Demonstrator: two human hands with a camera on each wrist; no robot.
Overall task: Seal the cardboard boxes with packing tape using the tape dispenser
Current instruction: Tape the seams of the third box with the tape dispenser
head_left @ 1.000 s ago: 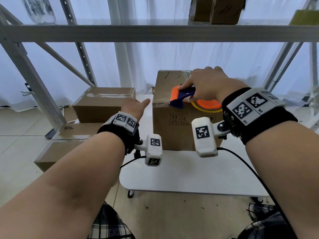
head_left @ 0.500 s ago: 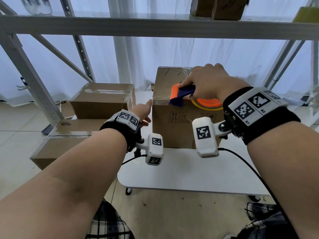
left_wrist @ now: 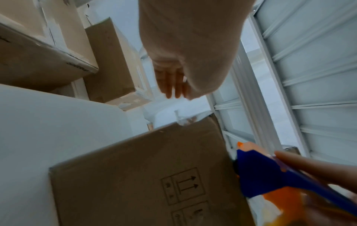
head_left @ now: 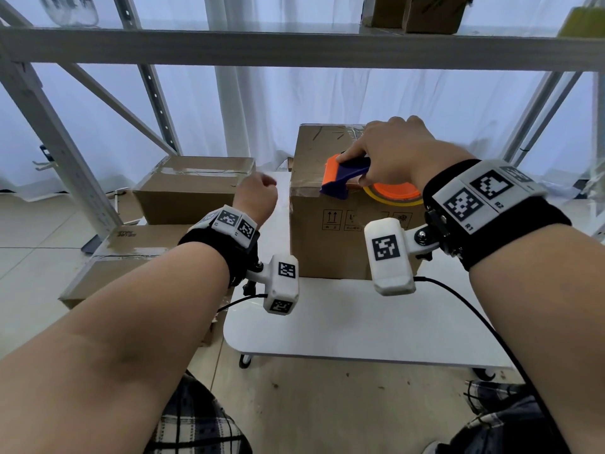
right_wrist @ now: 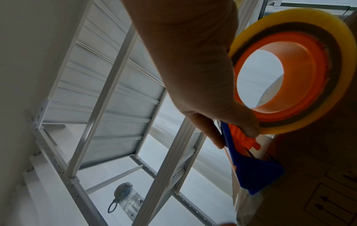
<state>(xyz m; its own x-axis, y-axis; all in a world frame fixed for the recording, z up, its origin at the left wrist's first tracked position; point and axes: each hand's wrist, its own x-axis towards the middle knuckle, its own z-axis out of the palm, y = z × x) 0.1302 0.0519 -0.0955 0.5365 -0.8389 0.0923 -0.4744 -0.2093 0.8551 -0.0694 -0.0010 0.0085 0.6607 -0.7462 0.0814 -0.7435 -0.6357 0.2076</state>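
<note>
Right fingers (right_wrist: 249,128): yours, curled round the dispenser (head_left: 343,178), thumb on its underside; grip unchanged from a second ago.
Right hand (head_left: 389,152): over the near top edge of the box (head_left: 330,240), where it was before, so the dispenser's blade end sits on that front edge with clear tape trailing down the face.
Left fingers (left_wrist: 172,85): holding nothing and loosely bent. A second ago they lay open against the box's left side; now your left hand (head_left: 257,198) has come away and hangs just beside it, not touching.
Reading: you no longer brace the box, so the strip looks about finished and ready to cut.
Box: upright on the white tabletop (head_left: 343,319), brown, arrow marks on its front, glossy tape across its top.
Dispenser: blue frame, orange hub, yellowish roll (right_wrist: 313,73).
</note>
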